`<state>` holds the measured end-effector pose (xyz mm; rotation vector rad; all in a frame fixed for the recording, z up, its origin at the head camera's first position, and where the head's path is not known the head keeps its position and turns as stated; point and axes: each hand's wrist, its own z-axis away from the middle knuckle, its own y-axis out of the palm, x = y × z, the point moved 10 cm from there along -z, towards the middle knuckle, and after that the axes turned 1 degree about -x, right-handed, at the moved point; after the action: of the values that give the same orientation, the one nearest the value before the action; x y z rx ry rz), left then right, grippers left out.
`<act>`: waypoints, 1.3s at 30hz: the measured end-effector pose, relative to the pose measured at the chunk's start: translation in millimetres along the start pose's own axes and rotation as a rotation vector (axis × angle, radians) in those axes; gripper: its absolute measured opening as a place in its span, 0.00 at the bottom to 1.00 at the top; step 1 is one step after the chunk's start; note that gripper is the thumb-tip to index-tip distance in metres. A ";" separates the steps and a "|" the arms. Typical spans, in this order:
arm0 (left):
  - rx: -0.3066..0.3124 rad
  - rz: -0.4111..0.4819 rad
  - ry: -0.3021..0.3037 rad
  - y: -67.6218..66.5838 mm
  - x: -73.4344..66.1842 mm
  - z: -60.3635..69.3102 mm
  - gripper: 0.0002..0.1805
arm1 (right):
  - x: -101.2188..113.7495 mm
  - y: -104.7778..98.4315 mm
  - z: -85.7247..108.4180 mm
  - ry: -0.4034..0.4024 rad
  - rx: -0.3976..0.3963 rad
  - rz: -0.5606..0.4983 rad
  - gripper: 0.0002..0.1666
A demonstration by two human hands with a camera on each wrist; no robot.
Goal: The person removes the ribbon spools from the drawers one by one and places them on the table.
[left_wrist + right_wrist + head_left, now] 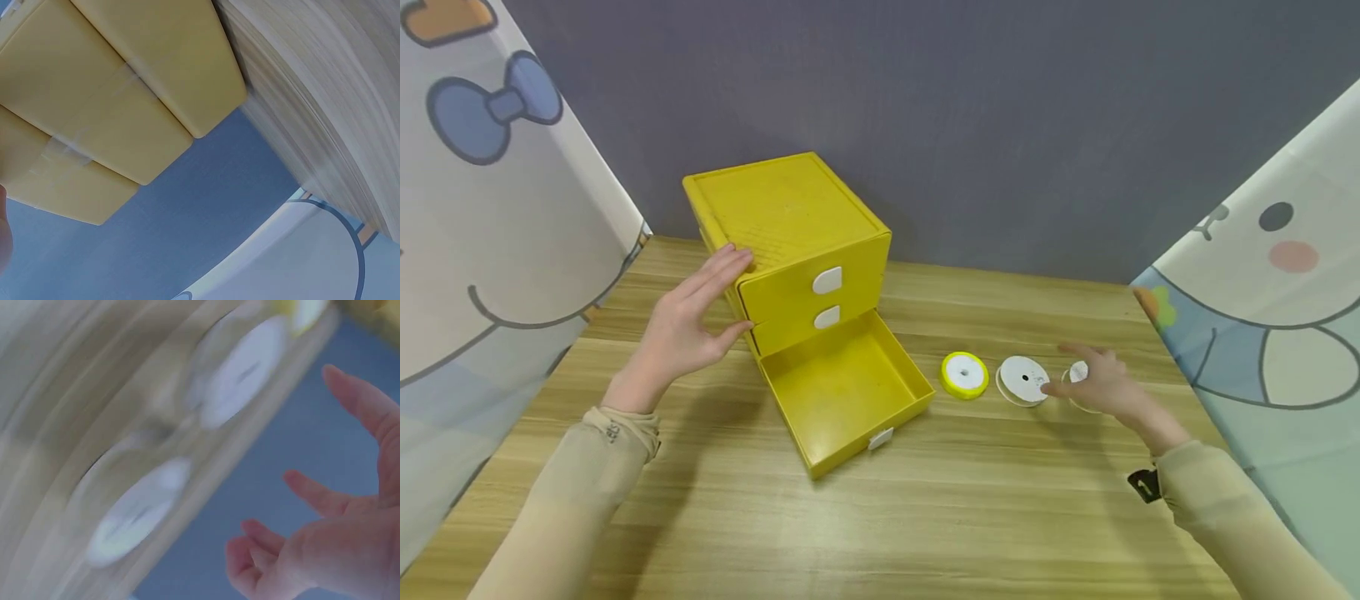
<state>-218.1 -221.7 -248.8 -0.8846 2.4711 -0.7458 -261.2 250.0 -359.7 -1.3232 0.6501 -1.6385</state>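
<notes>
A yellow drawer cabinet [790, 208] stands at the back of the table, its bottom drawer [842, 392] pulled out and bare inside. My left hand [688, 321] rests against the cabinet's left front edge, fingers on the top corner and thumb lower on the side. Three spools lie in a row to the right: a yellow-rimmed spool [965, 375], a white spool [1022, 381] and another white spool [1078, 372]. Over the rightmost one hovers my right hand [1105, 383], fingers spread and holding nothing; it partly hides that spool. In the right wrist view the spools are blurred.
The wooden table [985, 517] runs up to a grey-blue back panel [1000, 150]. Cartoon-printed cloths hang on the left [512, 208] and right [1285, 275]. The open drawer juts toward the front, with a white handle [881, 438].
</notes>
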 end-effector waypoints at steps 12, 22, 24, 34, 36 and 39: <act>-0.018 0.041 0.005 -0.2 -1.5 -1.5 0.47 | 93.8 63.2 16.5 -0.215 0.157 -0.185 0.39; 0.008 -0.009 -0.003 -0.2 -0.6 0.4 0.46 | 124.4 135.7 19.2 -0.206 0.506 -0.482 0.34; -0.001 -0.004 0.002 -0.7 -0.8 0.1 0.47 | 131.5 150.0 20.7 -0.194 0.561 -0.558 0.32; -0.015 0.035 0.006 -0.2 -2.4 -1.4 0.48 | 142.8 192.1 15.2 -0.051 0.646 -0.756 0.28; -0.018 0.036 0.006 -0.7 -2.5 -1.6 0.48 | 141.4 197.8 14.9 -0.011 0.657 -0.780 0.27; -0.024 0.038 0.010 -0.8 -2.4 -1.5 0.48 | 140.3 208.4 15.5 0.045 0.676 -0.817 0.24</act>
<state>-216.9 -220.1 -246.7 -0.8424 2.5031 -0.7106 -182.9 34.0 -462.5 -1.0749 -0.4942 -2.2429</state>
